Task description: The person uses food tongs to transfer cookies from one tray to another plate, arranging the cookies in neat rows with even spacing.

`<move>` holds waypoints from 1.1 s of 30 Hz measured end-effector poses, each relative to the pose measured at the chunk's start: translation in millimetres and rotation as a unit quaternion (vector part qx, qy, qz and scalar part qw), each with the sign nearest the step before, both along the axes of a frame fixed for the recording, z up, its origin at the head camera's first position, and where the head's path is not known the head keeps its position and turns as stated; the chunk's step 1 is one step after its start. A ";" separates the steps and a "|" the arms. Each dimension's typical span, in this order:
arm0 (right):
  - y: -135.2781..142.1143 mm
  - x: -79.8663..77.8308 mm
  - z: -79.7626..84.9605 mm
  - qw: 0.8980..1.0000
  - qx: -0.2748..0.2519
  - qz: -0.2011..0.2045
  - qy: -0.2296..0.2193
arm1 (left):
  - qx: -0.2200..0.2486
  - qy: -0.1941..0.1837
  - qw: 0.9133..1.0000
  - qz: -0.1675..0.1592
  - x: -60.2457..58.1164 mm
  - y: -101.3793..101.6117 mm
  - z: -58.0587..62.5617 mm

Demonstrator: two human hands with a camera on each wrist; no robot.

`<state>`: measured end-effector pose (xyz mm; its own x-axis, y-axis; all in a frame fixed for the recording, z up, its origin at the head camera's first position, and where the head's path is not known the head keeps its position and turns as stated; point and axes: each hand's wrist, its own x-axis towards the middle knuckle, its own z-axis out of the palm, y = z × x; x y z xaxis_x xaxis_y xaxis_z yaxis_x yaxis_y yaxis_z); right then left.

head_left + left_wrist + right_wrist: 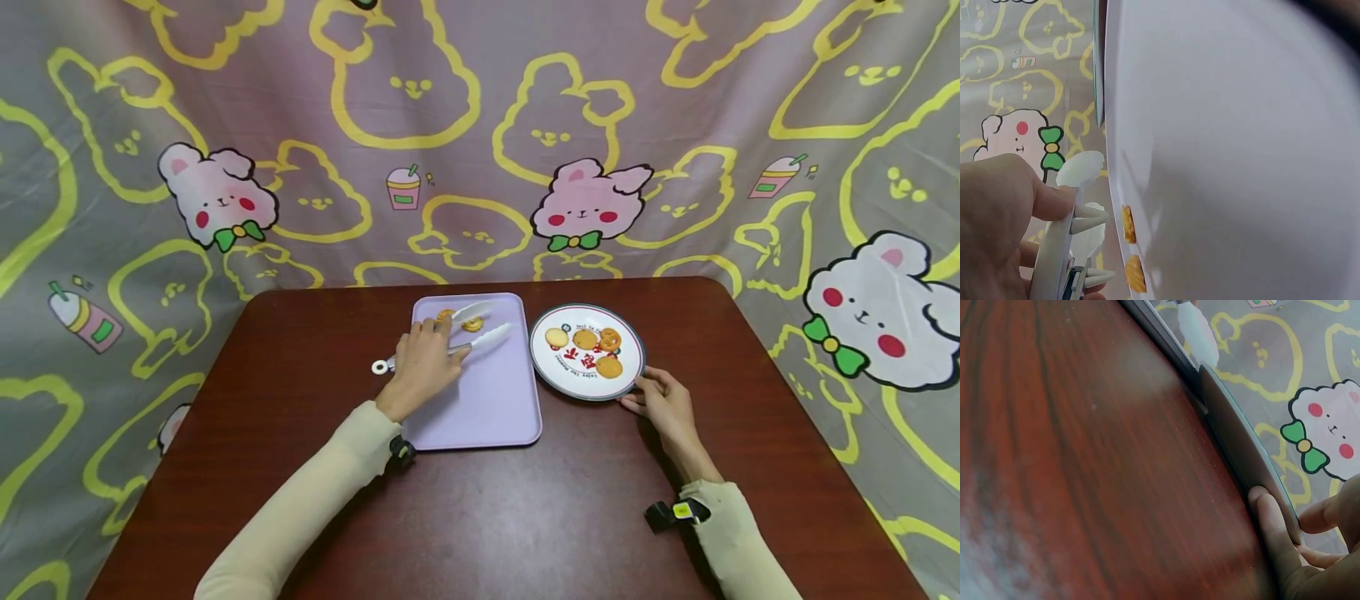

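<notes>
My left hand (423, 367) grips a pair of tongs (491, 335) with pale tips, held above a lavender tray (491, 412). Its two arms stand apart, with nothing seen between the tips. Near the tray's far edge lie two small golden biscuits (472, 324), partly covered by the hand and tongs in the head view; they show plainly as biscuits (1135, 274) in the left wrist view. To the right, my right hand (667, 408) pinches the near right rim of a round white plate (553, 325), which carries several round biscuits (609, 367).
The tray and plate sit side by side on a dark red-brown wooden table (600, 517). A cloth curtain (480, 100) printed with cartoon rabbits hangs right behind the table's far edge and along both sides.
</notes>
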<state>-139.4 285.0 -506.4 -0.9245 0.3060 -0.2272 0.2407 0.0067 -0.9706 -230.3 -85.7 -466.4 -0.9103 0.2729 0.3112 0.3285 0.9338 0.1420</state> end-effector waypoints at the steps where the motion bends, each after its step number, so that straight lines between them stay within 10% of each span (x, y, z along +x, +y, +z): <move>1: -0.1 0.3 -0.3 1.000 -0.001 0.001 0.001 | -0.001 -0.001 1.000 0.002 -0.2 -1.6 0.3; 33: 0.2 -0.3 0.5 1.000 0.020 -0.001 -0.003 | -0.009 -0.027 0.999 0.035 2.6 -17.5 -3.2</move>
